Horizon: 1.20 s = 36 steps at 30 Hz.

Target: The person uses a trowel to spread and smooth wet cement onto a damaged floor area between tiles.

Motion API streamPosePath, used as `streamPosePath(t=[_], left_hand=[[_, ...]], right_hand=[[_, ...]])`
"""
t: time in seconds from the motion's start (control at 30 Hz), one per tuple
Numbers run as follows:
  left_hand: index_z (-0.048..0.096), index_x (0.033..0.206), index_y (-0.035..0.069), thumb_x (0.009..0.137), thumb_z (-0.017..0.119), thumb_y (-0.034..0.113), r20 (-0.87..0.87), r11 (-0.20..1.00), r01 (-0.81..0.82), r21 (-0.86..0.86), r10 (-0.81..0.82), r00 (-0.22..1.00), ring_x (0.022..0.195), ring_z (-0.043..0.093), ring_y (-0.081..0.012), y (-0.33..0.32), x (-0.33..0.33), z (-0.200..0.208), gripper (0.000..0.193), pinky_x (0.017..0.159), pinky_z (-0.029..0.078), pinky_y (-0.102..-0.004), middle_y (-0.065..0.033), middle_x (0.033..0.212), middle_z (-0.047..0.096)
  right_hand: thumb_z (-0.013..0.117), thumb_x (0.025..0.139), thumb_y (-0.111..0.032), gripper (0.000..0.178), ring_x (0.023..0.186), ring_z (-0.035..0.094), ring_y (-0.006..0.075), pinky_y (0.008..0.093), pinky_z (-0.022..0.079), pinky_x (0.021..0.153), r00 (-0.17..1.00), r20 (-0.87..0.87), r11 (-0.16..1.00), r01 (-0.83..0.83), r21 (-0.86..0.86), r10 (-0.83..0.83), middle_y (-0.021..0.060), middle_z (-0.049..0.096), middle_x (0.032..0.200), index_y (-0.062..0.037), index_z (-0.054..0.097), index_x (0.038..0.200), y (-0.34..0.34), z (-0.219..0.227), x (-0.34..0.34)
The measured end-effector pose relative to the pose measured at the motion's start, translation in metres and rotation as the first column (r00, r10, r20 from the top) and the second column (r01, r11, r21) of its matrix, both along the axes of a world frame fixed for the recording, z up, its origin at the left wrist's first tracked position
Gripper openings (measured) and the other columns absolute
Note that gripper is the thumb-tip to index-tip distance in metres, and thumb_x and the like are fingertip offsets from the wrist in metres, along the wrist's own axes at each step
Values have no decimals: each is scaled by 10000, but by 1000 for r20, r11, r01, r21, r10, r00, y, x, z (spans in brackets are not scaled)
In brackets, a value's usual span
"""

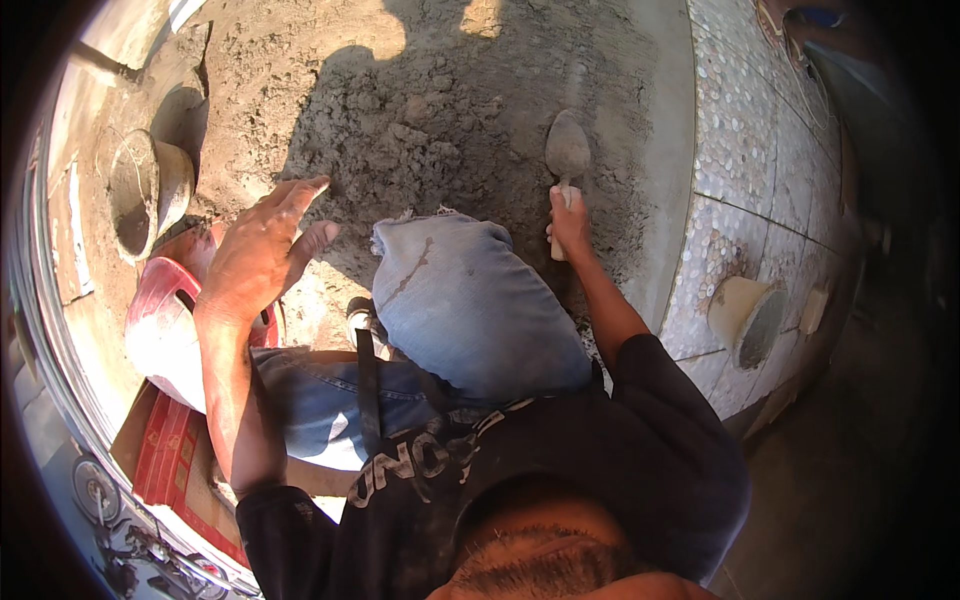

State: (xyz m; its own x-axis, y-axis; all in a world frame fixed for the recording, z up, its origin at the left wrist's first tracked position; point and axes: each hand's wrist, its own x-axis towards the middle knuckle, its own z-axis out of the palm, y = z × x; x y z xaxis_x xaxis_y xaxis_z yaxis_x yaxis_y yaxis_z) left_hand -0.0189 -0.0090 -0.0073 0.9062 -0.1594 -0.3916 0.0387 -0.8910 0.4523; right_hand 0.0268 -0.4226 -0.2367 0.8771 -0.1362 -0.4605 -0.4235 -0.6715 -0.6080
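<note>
My right hand [570, 222] is wrapped round the handle of a trowel [568, 146], its leaf-shaped metal blade pointing away from me. The blade is over the wet grey mortar [420, 150], near the smoothed strip [665, 130] on the right; whether it touches cannot be made out. To the left, my left hand [262, 250] is raised with nothing in it, thumb apart from the outstretched fingers. It hovers near the rough, crumbly edge of the mortar, beside my knee in faded jeans.
Pebble-patterned tiles [735, 130] border the smoothed strip, with a pale cylindrical container [742, 305] standing on them. At left are another round mortar-stained container [150, 190], a red and white plastic object [165, 310] and a red carton [165, 450]. Motorbikes [140, 550] stand beyond the lower left edge.
</note>
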Motion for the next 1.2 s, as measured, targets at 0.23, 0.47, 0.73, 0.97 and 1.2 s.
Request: streamPosePath(t=[0.23,0.47,0.73,0.97,1.2], left_hand=[[520,1349,174,957,540,462,27,1000,27,7,-27,999,1206,565,-339,-8,-1,6,486,1005,459,-463,-72,1348,573],[496,1370,177,954,545,461,-6,999,49,-2,-49,999,1212,561,-333,-8,0,0,506,999,463,-466,-93,1334,569],[483,1382,156,966,535,463,-4,1000,8,1,-8,1000,1205,565,-349,4,-5,-6,519,985,471,-451,-131,1341,562],[499,1376,125,947,599,417,-101,987,-151,-50,146,984,1033,634,-359,11,-18,7,528,901,494,-450,-176,1281,593],[496,1375,103,941,621,385,-162,986,-161,-49,151,975,1076,626,-344,4,-2,-1,532,935,490,-428,-174,1291,587]], right_hand=[[563,931,-395,467,616,667,254,388,520,548,977,-211,987,76,143,-44,187,641,908,2,519,1173,66,1,-23],[558,916,-353,457,978,606,528,565,479,850,862,-58,863,-505,-19,504,344,638,997,19,462,1163,114,15,27],[548,934,-379,512,1113,575,477,533,458,929,876,249,910,-391,-138,414,280,616,1188,-57,440,1317,129,28,166],[493,1004,-376,436,549,554,201,390,469,461,954,188,966,203,163,-232,86,549,778,-43,490,1286,-4,10,302],[526,968,-386,418,707,673,284,425,542,640,980,30,979,-196,52,195,170,655,996,-31,568,1185,90,-14,269]])
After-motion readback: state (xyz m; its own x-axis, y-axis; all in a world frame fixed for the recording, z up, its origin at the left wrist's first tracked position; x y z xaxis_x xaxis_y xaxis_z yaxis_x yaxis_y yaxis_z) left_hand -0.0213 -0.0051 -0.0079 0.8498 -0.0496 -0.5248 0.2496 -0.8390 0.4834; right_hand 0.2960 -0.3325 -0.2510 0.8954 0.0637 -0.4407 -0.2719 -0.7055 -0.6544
